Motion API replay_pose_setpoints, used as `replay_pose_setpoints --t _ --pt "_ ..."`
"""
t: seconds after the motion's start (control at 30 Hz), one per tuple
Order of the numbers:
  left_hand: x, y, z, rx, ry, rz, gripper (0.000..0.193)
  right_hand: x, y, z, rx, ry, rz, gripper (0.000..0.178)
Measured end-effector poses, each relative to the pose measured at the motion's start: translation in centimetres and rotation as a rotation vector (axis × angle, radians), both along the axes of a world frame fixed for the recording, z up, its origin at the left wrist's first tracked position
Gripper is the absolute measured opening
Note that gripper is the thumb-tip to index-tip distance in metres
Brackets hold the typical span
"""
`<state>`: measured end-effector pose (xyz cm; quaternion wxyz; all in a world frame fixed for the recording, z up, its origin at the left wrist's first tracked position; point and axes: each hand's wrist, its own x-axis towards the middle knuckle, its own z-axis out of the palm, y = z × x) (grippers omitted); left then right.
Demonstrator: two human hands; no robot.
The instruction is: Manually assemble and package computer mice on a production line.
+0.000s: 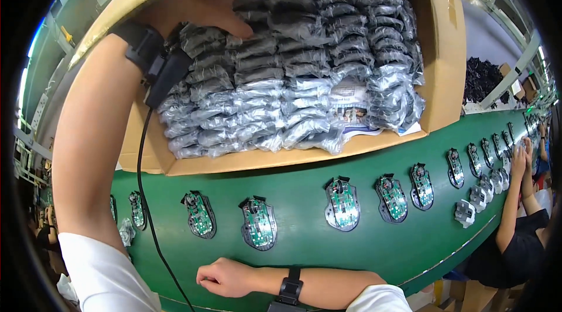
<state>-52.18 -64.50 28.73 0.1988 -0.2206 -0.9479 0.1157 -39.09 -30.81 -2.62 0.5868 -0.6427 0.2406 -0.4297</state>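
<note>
A large cardboard box (448, 60) stands open on the green table, packed with rows of dark parts in clear plastic bags (252, 101). My left hand (205, 4) reaches into its far left part, over the bagged parts. The thumb is stretched away from the fingers, which lie partly lost in shadow. Near the table's front edge my right hand (225, 277) rests with fingers curled in, and nothing shows in it. In front of the box lie opened computer mice with green circuit boards; the mouse base (259, 223) is nearest that hand.
A black cable (143, 177) hangs from the device on my left wrist across the table (304, 250). More mouse bases (342, 204) continue to the right, beside grey parts (465, 212). A co-worker's hands (520, 157) are at the right; black parts (486, 81) lie piled behind.
</note>
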Motion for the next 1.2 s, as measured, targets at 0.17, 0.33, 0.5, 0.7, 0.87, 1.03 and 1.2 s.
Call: replay_pose_setpoints --t 0.17,0.33,0.5,0.7,0.87,1.03,1.2 --pt "-3.6 5.3 1.8 -0.165 -0.249 1.063 0.108 -1.2 -0.4 0.0 -0.013 0.038 -0.007 0.015" --pt "-2.5 1.7 -0.1 -0.257 -0.031 0.840 0.091 -0.9 -0.1 0.2 -0.031 0.022 -0.008 0.015" --pt "-3.2 4.7 -0.1 -0.106 -0.128 0.877 0.095 -1.6 -0.1 0.4 -0.020 0.033 0.003 0.014" --pt "-2.2 5.5 0.6 0.207 -0.205 1.004 0.084 -2.2 -0.2 0.6 -0.016 0.032 -0.006 0.014" --pt "1.7 3.8 2.3 -0.010 0.145 0.656 0.082 -2.3 -0.2 0.9 -0.003 0.043 0.000 0.015" --pt "5.3 13.5 8.2 0.109 -0.611 1.344 0.099 -2.2 -0.1 0.4 -0.033 0.072 -0.015 0.015" --pt "20.1 17.0 -0.8 -0.137 0.184 0.631 0.071 -2.7 0.1 0.2 0.017 0.140 -0.013 0.017"
